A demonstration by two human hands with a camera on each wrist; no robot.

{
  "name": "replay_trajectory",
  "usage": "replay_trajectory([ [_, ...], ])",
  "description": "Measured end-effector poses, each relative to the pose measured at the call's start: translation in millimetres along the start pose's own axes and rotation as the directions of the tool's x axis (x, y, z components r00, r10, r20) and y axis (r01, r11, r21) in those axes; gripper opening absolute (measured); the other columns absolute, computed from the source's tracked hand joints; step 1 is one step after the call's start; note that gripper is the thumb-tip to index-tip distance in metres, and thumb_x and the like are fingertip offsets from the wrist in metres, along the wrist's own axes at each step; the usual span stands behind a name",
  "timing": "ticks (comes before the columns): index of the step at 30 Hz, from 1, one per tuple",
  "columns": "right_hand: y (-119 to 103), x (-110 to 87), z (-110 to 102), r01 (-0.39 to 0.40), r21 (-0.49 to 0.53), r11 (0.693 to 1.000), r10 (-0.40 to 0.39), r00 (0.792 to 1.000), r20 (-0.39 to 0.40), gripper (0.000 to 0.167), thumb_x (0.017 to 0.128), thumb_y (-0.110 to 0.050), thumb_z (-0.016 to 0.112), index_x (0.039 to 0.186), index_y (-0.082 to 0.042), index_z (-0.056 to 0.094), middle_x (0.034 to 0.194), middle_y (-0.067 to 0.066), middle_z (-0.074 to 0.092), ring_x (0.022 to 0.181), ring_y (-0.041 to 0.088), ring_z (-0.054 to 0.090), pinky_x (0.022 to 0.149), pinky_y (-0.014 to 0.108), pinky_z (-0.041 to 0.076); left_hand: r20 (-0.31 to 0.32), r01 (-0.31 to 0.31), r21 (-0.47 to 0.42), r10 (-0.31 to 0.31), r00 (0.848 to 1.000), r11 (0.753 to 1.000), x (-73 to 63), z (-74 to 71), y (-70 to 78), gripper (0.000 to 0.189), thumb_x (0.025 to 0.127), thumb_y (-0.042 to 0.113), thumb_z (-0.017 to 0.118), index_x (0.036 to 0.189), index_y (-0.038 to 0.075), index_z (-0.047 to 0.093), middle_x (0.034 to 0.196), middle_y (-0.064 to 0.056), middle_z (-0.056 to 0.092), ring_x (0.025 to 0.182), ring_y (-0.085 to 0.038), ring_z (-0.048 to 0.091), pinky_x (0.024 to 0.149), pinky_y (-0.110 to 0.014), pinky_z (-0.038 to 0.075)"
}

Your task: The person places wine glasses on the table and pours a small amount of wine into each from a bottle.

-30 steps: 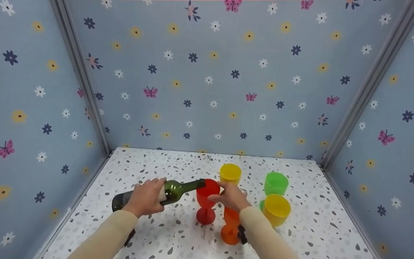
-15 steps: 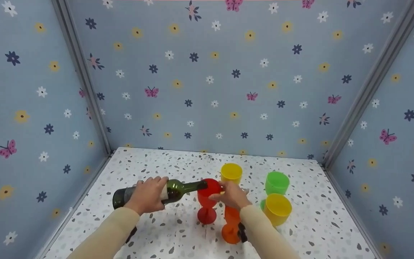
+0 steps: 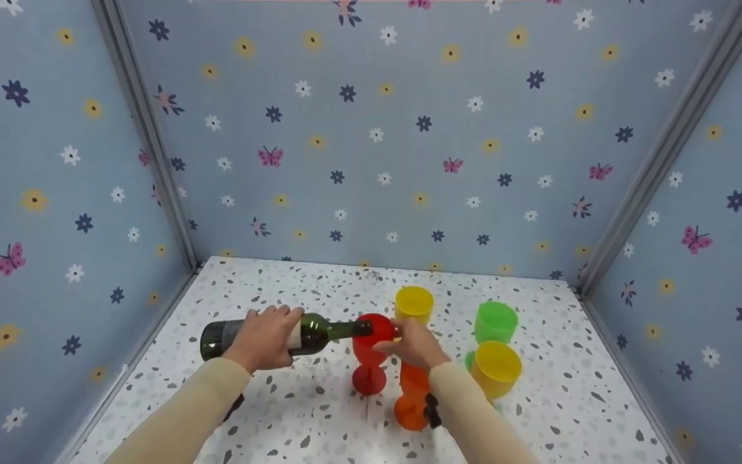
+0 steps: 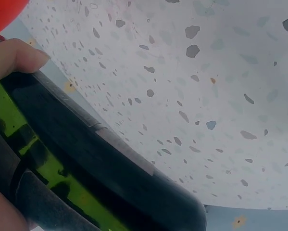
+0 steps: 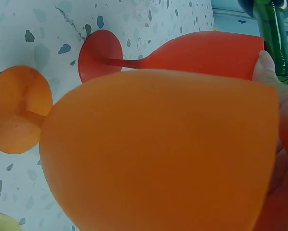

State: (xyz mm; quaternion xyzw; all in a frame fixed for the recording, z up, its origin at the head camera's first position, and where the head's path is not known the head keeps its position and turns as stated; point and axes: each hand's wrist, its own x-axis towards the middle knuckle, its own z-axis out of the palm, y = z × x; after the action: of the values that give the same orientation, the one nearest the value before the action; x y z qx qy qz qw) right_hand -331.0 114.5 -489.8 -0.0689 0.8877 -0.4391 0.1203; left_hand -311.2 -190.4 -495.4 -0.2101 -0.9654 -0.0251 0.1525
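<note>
My left hand grips a green wine bottle round its labelled body. The bottle lies nearly level in the air, with its mouth over the bowl of a red goblet. My right hand holds that goblet near its rim, and the goblet's foot appears to be on the table. Under the right wrist stands an orange goblet, its bowl partly hidden by the hand. In the right wrist view, this orange goblet covers most of the fingers. No liquid can be made out.
Behind the right hand is a yellow cup. Further right are a green goblet and a second yellow cup, close together. Flower-patterned walls enclose the speckled table at the back and sides.
The bottle's base has risen slightly, so the bottle lies closer to level. Its mouth stays at the red goblet, and the right hand has barely moved. The head view has shifted a little.
</note>
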Motion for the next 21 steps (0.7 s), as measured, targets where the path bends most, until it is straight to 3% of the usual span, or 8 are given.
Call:
replay_trajectory([
  [9, -2.5, 0.8, -7.1, 0.011, 0.025, 1.0, -0.012, 1.0, 0.017, 0.047, 0.08, -0.028, 0.083, 0.123, -0.014, 0.068, 0.095, -0.002, 0.07, 0.088, 0.02, 0.065, 0.089, 0.045, 0.052, 0.003, -0.018, 0.021, 0.018, 1.0, 1.0, 5.6, -4.1, 1.6, 0.08, 0.058, 0.03, 0.088, 0.129, 0.009, 0.055, 0.105, -0.011, 0.064, 0.089, -0.03, 0.062, 0.074, -0.058, 0.05],
  [21, -2.6, 0.9, -6.1, 0.001, 0.028, 1.0, -0.002, 1.0, 0.019, 0.054, 0.079, -0.029, 0.083, 0.127, -0.013, 0.066, 0.097, -0.001, 0.071, 0.088, 0.021, 0.066, 0.09, 0.044, 0.053, 0.016, -0.041, 0.039, 0.04, 0.999, 0.998, 7.9, -11.3, 1.1, 0.082, 0.057, 0.029, 0.088, 0.13, 0.009, 0.056, 0.108, -0.012, 0.065, 0.094, -0.032, 0.062, 0.079, -0.06, 0.05],
])
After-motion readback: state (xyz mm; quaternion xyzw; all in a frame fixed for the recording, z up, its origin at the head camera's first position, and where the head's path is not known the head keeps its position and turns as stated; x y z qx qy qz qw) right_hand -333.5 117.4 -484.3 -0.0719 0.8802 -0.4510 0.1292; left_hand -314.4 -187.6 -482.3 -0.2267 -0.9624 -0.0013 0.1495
